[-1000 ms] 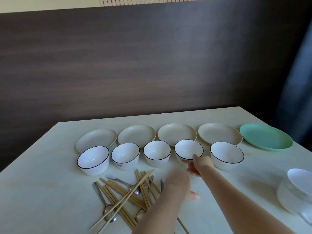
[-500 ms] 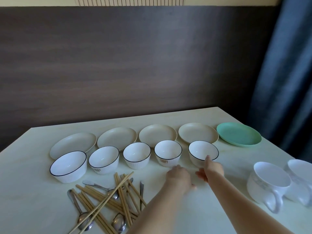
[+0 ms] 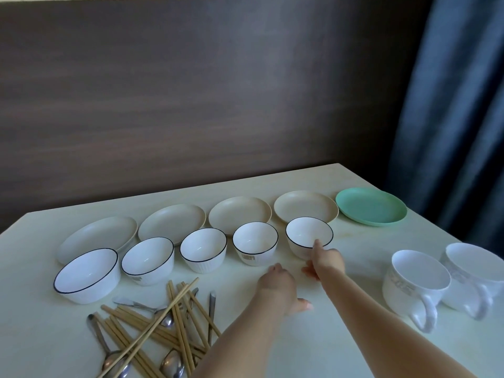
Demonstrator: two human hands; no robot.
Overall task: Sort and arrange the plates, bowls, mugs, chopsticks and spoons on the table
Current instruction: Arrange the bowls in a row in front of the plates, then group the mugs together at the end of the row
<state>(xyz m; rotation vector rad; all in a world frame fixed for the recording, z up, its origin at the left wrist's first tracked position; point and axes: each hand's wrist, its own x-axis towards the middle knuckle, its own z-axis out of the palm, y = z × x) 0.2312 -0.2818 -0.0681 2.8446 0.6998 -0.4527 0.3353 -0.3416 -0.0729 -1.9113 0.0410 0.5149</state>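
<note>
Two bare forearms, sleeveless in view; left hand (image 3: 276,282) and right hand (image 3: 326,261) ungloved, ringless.

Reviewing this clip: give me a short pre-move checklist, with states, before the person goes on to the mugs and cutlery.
1. Plates in one row, green plate at the right end: ok.
2. Five bowls lined up in front of the plates: ok.
3. Right hand off the rightmost bowl: not ok, a finger touches its rim.
4. Left hand empty: ok, resting on the table.
5. Mugs arranged: not ok, two stand apart at the right.
6. Chopsticks and spoons sorted: not ok, one mixed pile.
</note>
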